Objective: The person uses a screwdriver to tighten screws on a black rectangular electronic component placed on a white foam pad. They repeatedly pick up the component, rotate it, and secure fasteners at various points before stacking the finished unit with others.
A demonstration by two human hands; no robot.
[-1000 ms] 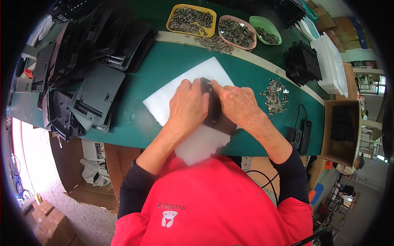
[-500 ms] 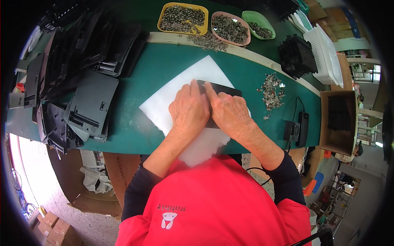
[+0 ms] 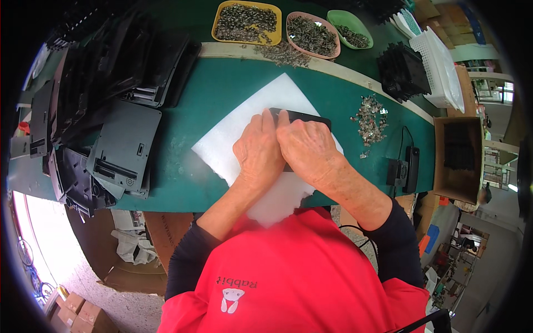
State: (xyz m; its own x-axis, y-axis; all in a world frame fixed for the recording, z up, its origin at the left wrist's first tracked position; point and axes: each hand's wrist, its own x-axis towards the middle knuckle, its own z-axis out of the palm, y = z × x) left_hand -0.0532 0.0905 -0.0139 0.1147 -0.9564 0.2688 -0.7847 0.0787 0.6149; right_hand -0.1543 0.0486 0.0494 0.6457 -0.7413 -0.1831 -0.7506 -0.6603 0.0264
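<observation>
A black flat plastic panel [image 3: 311,117] lies on a white foam sheet [image 3: 227,139] on the bench, mostly covered by my hands. My left hand [image 3: 259,149] is closed over the panel's left side, its fingertips at the far left corner. Right beside it, my right hand [image 3: 308,149] is bent over the panel with curled fingers, the index finger on the far edge. The two hands nearly touch. Thumbs and undersides are hidden, so any small part between the fingers cannot be made out.
Small metal clips [image 3: 371,121] lie heaped on the green bench [image 3: 180,139] to the right. A yellow tray [image 3: 220,34], a pink tray [image 3: 294,43] and a green tray [image 3: 336,21] hold more. Black plastic housings [image 3: 125,141] are piled left. A black power adapter [image 3: 411,166] lies right.
My right hand has curled more and moved slightly up and left over the panel, its index finger now bent. My left hand stays about where it was.
</observation>
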